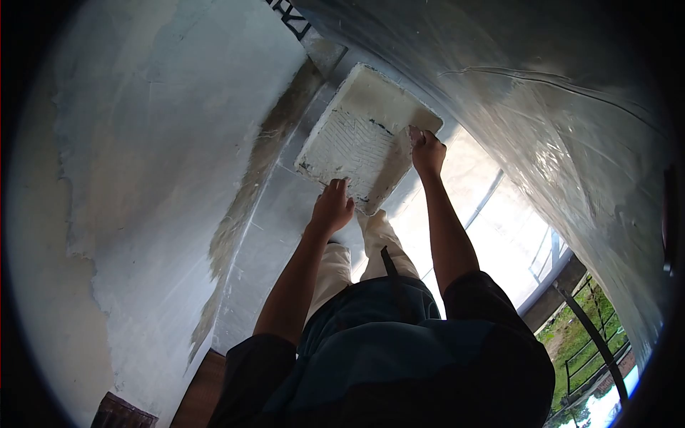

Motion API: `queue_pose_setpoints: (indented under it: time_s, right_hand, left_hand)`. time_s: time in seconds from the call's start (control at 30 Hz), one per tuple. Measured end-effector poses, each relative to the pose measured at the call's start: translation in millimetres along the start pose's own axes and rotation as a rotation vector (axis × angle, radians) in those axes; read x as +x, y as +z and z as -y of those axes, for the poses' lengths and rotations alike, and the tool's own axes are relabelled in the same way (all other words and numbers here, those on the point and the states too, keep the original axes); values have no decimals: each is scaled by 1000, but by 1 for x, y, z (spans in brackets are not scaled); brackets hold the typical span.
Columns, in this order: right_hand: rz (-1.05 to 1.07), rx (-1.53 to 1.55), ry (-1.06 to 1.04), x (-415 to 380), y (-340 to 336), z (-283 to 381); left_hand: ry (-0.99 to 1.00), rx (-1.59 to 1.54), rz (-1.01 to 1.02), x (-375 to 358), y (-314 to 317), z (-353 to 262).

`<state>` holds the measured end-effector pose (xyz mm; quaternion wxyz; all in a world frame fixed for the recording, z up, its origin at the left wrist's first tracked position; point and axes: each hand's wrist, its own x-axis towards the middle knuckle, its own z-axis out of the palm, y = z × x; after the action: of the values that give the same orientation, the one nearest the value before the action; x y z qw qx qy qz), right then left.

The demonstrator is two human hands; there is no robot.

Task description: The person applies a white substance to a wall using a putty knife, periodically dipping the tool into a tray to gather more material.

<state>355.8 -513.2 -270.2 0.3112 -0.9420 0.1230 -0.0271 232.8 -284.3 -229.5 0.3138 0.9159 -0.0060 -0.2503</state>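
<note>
A white paint tray [360, 135] with a ridged slope is in front of me, its surface coated in paint with some dark flecks. My left hand [334, 205] is closed on the tray's near-left rim, fingertips over the edge. On the right side, my right hand [428, 152] grips the tray's rim with the thumb and fingers pinched together. The tray slants in this view, one corner toward my legs. Parts of the rim are hidden behind both hands.
To the left rises a partly painted wall [164, 143] with a rough, darker strip along its base. Plastic sheeting [571, 135] hangs at the right. Below is a grey tiled floor [246, 264], brightly lit on the right. A metal railing [596, 332] with grass beyond shows lower right.
</note>
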Motion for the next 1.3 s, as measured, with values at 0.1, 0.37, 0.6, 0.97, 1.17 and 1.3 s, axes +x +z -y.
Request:
queue_pose_setpoints:
  time_s: [0.1,0.37,0.6,0.97,1.17,1.3]
  right_hand:
    - [-15,-20,25,-4,8,-6]
    - [-16,-20,48,-5,19,-4]
    - [-8,-97,77,-6,26,-2]
    - [43,-89,56,-11,32,-3]
    - [68,-75,-6,-12,38,0]
    - [84,-71,-55,-1,40,-7]
  left_hand:
    - [-4,-12,-1,-4,8,2]
    - [-5,-54,-24,-15,19,3]
    - [-56,-105,-13,-24,15,5]
    - [-102,-128,-40,-39,20,25]
    - [-149,-146,-41,-50,21,36]
    - [-178,-145,-30,-59,18,38]
